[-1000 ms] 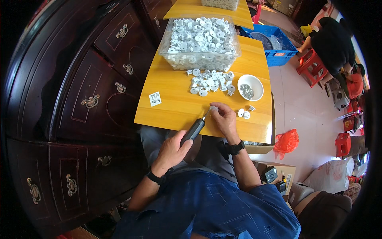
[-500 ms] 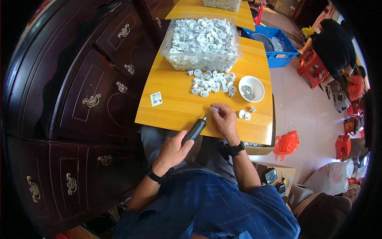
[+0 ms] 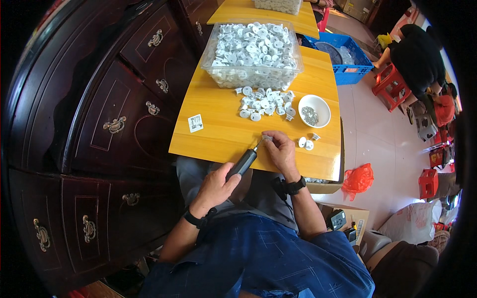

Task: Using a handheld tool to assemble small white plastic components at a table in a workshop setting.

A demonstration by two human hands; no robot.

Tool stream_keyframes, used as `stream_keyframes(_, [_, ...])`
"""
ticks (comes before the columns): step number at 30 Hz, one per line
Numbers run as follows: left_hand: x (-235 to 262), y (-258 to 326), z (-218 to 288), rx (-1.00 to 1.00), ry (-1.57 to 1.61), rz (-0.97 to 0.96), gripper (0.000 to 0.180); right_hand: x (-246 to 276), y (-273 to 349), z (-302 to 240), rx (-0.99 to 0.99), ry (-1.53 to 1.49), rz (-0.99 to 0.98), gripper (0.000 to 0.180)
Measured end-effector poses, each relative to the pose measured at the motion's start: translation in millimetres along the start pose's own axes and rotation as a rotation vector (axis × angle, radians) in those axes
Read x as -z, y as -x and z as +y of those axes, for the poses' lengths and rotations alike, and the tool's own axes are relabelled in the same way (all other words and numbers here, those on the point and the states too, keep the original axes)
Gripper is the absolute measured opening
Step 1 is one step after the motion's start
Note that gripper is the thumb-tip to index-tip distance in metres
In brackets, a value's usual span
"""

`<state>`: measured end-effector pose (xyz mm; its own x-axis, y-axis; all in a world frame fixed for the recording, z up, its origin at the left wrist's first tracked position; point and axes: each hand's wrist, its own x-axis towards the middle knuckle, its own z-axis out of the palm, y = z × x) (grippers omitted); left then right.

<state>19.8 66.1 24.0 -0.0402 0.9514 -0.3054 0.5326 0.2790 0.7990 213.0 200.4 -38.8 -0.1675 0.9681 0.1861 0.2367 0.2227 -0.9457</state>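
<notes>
The left hand point(image 3: 214, 188) was wrapped around the body of a dark powered screwdriver point(image 3: 242, 165), thumb laid along the near side, presumably so that the tool could be aimed and steadied at once. Its shaft slanted up and away from that hand toward the right. The right hand point(image 3: 282, 151) was pinched, thumb and fingertips together, on a small white part point(image 3: 268, 138) just beyond the driver's tip (whether tip and part touched was too small to tell). Holding it by the edge probably left its face free to the tool.

Beyond the right hand and to its right stood a white bowl point(image 3: 324, 111) of small metal pieces point(image 3: 310, 115), likely set there for a short reach. Just right of that hand, three white pieces point(image 3: 302, 142) lay apart from the loose pile point(image 3: 261, 103), perhaps to keep them separate. The pile spread straight ahead of the hand on the desk point(image 3: 223, 134), and behind it the clear bin point(image 3: 258, 78) was heaped with similar pieces, seemingly as a bulk supply.
</notes>
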Motion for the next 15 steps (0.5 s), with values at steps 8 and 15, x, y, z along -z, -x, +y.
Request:
stream_keyframes(8, [3, 1, 14, 0.092, 0.137, -0.066, 0.038, 1, 1, -2, 0.013, 0.035, -0.004, 0.019])
stream_keyframes(15, [-1, -1, 10, 0.125, 0.296, -0.102, 0.033, 0, 0, -1, 0.047, 0.025, 0.022, 0.017])
